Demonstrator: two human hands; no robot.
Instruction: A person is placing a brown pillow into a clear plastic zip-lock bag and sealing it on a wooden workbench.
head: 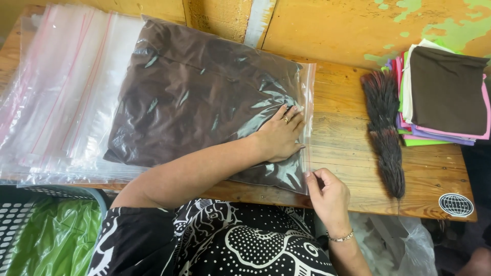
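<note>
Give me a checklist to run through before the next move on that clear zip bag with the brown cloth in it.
1. Left hand flat on the clear plastic zip bag, pinning it down: ok.
2. Right hand pinching the bag's zip strip at its near end: ok.
3. Folded brown cloth fully inside, clear of the zip strip: ok.
4. Zip strip pressed shut along its whole length: cannot tell.
5. Bare wooden table beside the strip, free of clutter: ok.
6. Dark bristle brush and stack of folded coloured cloths lie apart from the bag: ok.
</note>
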